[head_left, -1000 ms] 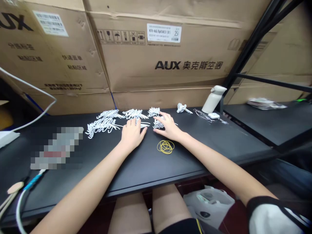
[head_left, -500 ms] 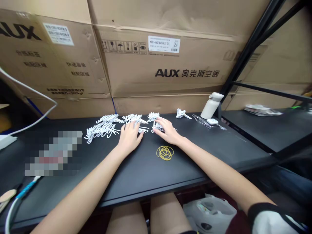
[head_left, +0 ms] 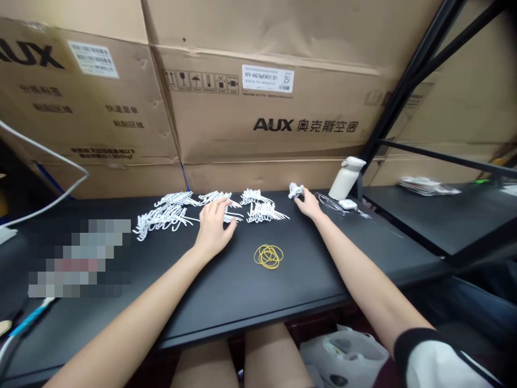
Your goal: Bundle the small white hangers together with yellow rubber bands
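Observation:
My left hand (head_left: 214,226) lies over one pile of white hooked wires (head_left: 232,216), covering part of it, with the fingers stretched and the thumb apart. Farther right, my right hand (head_left: 310,206) has its fingers closed around the near end of a small bundle of white hooks (head_left: 295,189), whose tips stick out beyond the fingers. Between the hands sit two more piles, a back pile (head_left: 253,196) and a front pile (head_left: 264,212). To the left of my left hand are further piles of hooks (head_left: 163,220). Yellow rubber bands (head_left: 269,257) lie loosely heaped nearer to me.
A white bottle (head_left: 346,179), eyeglasses (head_left: 332,205) and a small white case (head_left: 348,204) stand or lie at the right. Large cardboard boxes (head_left: 262,145) back the black table (head_left: 226,291). A black metal frame (head_left: 412,81) rises at right. A white cable (head_left: 60,156) hangs left.
My right hand has moved right, from the piles in the middle to the small bundle, uncovering the front middle pile. My left hand stays over its pile. The view has shifted slightly.

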A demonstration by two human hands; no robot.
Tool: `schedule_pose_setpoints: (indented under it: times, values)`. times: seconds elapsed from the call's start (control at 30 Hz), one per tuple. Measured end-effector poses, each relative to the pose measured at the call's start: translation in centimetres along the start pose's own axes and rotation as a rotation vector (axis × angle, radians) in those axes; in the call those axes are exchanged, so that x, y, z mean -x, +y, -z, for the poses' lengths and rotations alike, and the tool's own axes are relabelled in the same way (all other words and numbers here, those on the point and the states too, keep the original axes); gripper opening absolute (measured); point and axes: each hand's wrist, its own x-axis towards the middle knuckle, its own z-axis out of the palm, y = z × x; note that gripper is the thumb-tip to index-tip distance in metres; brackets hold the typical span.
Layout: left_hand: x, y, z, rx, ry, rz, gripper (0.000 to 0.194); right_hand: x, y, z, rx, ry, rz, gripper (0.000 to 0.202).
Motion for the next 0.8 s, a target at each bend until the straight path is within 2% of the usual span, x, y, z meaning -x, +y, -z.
schedule_pose_setpoints:
  times: [0.1,0.23,0.4,0.67,0.73,0.8]
  values:
    - [0.0,0.1,0.0,0.0,-0.034,0.01,0.035,0.3,0.0,-0.3,0.027,-0.018,-0.122,0.046]
    - [0.0,0.1,0.0,0.007,-0.054,0.015,0.033,0.5,0.2,0.2,-0.001,0.035,-0.235,0.028]
    - [0.1,0.0,0.0,0.015,-0.027,-0.012,0.03,0.6,0.1,0.7,0.0,0.034,-0.254,0.015]
    - [0.0,0.2,0.1,0.031,-0.003,-0.047,0.027,0.2,0.1,1.3,-0.183,0.106,-0.319,0.019]
    - [-0.1,0.5,0.2,0.093,0.006,-0.057,0.027,0.4,-0.4,1.6,-0.249,0.126,-0.288,0.025]
    - [-0.2,0.8,0.3,0.263,0.013,-0.011,0.027,0.9,-1.8,1.8,-0.32,0.143,-0.214,0.03]
